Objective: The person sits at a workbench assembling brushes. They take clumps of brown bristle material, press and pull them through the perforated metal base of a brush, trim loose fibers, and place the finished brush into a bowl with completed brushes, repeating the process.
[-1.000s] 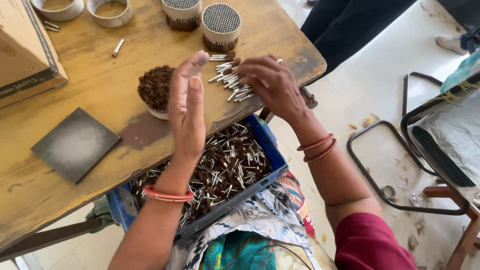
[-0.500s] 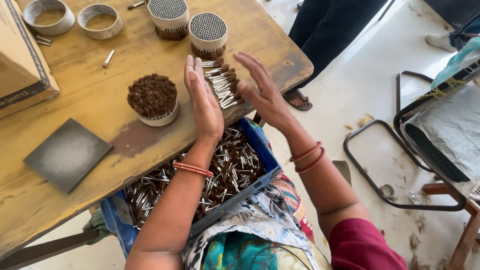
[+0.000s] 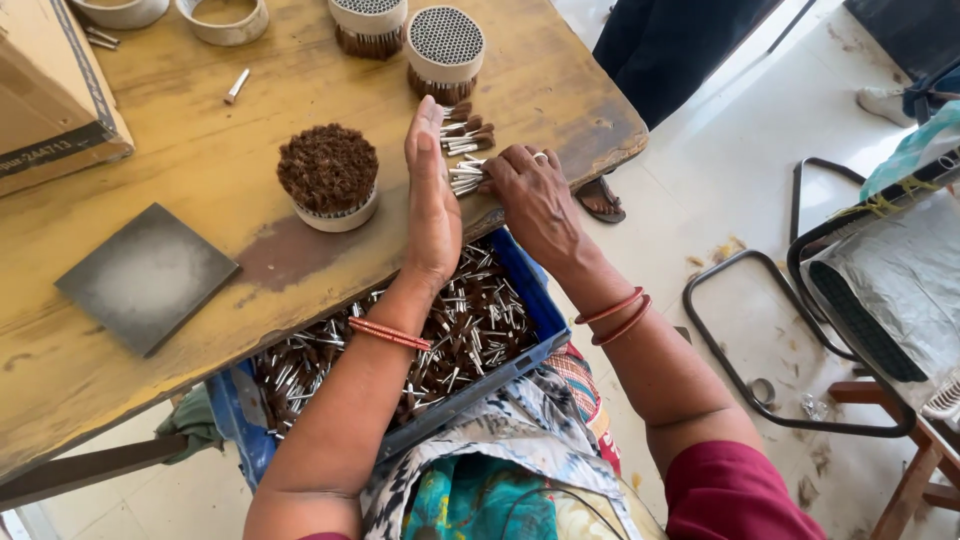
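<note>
Left hand stands on edge on the yellow tabletop, fingers straight and pressed together, flat against a small pile of metal pins with brown tips. Right hand meets the pile from the other side, fingers curled together over the pin ends. Pile lies near the tabletop's front edge, just below a round perforated holder. Blue tray of loose pins sits on the lap. Brown bristle cup left of the hands.

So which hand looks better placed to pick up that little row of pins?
Probably the right hand: its fingers already rest on the pins. The left hand stands on edge beside them, palm towards them, like a stop.
</note>
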